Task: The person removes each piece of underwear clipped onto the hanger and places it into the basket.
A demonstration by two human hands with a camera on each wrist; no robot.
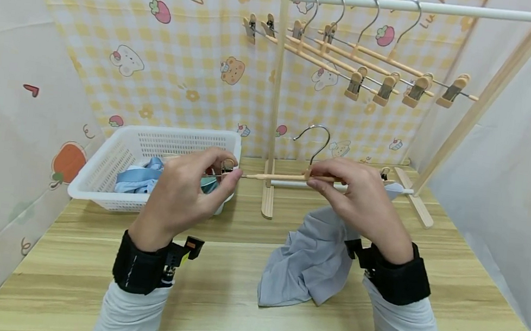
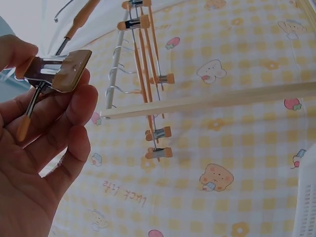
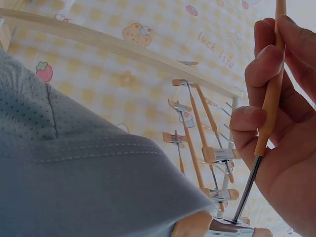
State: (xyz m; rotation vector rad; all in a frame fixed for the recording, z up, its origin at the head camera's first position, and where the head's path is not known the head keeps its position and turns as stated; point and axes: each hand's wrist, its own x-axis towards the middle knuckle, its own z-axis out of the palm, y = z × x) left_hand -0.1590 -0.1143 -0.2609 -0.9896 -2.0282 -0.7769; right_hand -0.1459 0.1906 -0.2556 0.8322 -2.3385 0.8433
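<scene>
A clip hanger [image 1: 279, 177] with a wooden bar and metal hook is held level above the table, its hook upward. My left hand [image 1: 189, 187] pinches the clip [image 2: 57, 70] at the hanger's left end between thumb and fingers. No cloth shows in that clip. My right hand [image 1: 360, 195] grips the wooden bar beside the hook. From the clip [image 3: 192, 224] at the right end hangs a grey cloth garment [image 1: 310, 263], its lower part spread on the table. In the head view, my right hand hides part of the bar and the garment's top.
Behind the hands stands a wooden rack [image 1: 274, 106] with a white rail [image 1: 484, 13]. Several clip hangers [image 1: 341, 59] hang from it. At the left, a white plastic basket [image 1: 92, 173] contains blue folded cloth [image 1: 138, 178]. A patterned curtain [image 1: 196, 81] backs the wooden table [image 1: 220, 302].
</scene>
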